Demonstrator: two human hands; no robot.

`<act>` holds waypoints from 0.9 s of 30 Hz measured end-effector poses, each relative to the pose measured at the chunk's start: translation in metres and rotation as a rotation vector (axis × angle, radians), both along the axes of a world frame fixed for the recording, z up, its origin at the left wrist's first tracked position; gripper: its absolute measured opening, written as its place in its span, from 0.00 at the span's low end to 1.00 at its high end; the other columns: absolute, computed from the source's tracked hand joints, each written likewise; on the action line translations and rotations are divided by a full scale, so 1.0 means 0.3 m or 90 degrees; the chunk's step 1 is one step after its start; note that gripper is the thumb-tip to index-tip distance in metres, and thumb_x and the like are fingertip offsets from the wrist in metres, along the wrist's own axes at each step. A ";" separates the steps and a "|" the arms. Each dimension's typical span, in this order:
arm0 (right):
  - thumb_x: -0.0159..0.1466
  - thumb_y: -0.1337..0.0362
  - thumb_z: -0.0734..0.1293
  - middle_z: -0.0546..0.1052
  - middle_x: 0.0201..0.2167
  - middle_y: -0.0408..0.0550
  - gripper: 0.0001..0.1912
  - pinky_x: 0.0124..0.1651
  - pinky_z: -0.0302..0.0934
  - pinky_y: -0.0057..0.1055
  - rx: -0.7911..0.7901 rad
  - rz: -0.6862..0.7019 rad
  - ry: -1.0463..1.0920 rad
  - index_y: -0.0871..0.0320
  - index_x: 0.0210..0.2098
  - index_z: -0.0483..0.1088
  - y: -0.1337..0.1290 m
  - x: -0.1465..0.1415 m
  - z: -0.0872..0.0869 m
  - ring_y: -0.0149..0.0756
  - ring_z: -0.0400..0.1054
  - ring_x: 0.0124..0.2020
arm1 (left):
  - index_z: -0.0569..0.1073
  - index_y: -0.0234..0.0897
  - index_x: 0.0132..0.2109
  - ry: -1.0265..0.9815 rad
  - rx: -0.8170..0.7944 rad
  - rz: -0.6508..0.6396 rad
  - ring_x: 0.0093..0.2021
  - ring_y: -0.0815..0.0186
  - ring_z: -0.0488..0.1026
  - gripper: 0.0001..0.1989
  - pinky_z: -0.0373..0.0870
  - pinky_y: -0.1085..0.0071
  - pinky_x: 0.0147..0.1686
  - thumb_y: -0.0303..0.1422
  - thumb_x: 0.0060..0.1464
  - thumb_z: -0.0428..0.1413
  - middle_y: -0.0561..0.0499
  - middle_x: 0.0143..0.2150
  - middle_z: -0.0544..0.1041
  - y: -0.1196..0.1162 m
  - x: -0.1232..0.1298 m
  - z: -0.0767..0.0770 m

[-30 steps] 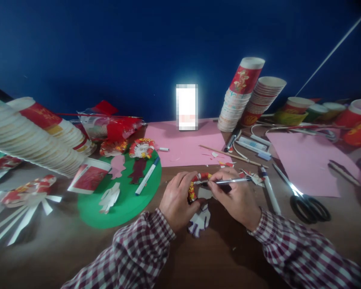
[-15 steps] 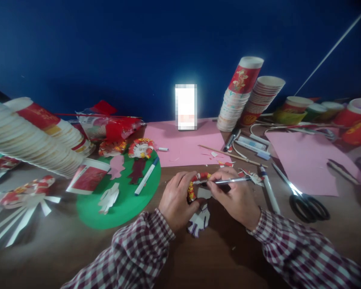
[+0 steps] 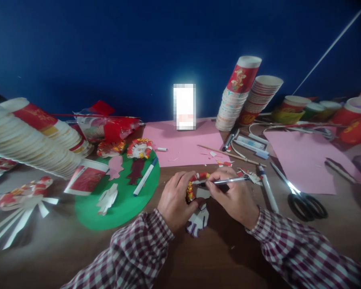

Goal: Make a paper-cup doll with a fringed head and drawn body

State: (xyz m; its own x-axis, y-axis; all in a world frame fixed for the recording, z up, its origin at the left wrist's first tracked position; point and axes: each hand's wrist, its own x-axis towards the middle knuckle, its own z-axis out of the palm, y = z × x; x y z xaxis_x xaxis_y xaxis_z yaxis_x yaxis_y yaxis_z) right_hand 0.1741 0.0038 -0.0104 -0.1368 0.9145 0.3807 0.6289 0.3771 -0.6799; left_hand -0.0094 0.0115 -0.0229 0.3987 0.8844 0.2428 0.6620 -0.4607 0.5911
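Note:
My left hand point(image 3: 176, 202) steadies a white paper cutout point(image 3: 199, 220) on the brown table, fingers curved over its red-and-yellow rim and thumb across its middle. The cutout's lower part has purple-edged strips and spreads below the thumb. In my right hand point(image 3: 237, 202) a slim silver pen point(image 3: 231, 180) is pinched, its tip end pointing left inside the rim. The exact contact of the tip is hidden by the fingers. Paper scraps point(image 3: 251, 176) and a white marker point(image 3: 268, 190) lie right of this hand.
Black-handled scissors point(image 3: 303, 202) lie at right near a pink sheet point(image 3: 307, 160). Paper cup stacks point(image 3: 233, 108) stand behind. To the left, a green paper disc point(image 3: 108, 218) bears cutouts and a blue-capped marker point(image 3: 146, 176); leaning cup stacks point(image 3: 33, 138) stand beyond it.
The view has shifted very slightly, so everything sits a little further left. Both hands keep nearly the same pose on the cutout and pen.

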 end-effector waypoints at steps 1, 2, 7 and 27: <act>0.62 0.66 0.64 0.74 0.30 0.46 0.04 0.43 0.60 0.37 0.001 0.000 0.001 0.56 0.30 0.69 0.000 0.000 0.000 0.39 0.66 0.39 | 0.61 0.38 0.57 0.000 0.000 -0.001 0.53 0.57 0.65 0.32 0.63 0.58 0.55 0.27 0.44 0.61 0.46 0.52 0.68 0.000 0.000 0.000; 0.62 0.66 0.64 0.73 0.30 0.46 0.04 0.43 0.60 0.37 0.001 0.001 0.001 0.56 0.30 0.69 0.000 -0.001 0.000 0.39 0.66 0.38 | 0.61 0.38 0.57 0.000 0.001 -0.001 0.53 0.57 0.65 0.32 0.63 0.58 0.55 0.27 0.44 0.61 0.46 0.52 0.68 0.000 0.000 0.000; 0.62 0.67 0.64 0.73 0.29 0.46 0.04 0.43 0.60 0.37 0.002 0.005 0.009 0.56 0.29 0.69 0.002 -0.002 0.001 0.40 0.65 0.38 | 0.61 0.39 0.57 -0.003 -0.002 0.000 0.53 0.57 0.65 0.32 0.63 0.58 0.54 0.27 0.44 0.61 0.46 0.52 0.68 0.001 -0.001 0.001; 0.59 0.69 0.65 0.72 0.27 0.46 0.04 0.41 0.60 0.36 -0.003 0.000 0.019 0.56 0.27 0.69 0.003 -0.001 0.010 0.39 0.65 0.37 | 0.61 0.39 0.57 -0.005 0.002 0.003 0.52 0.57 0.66 0.32 0.64 0.57 0.54 0.27 0.44 0.62 0.46 0.52 0.68 0.002 0.001 0.003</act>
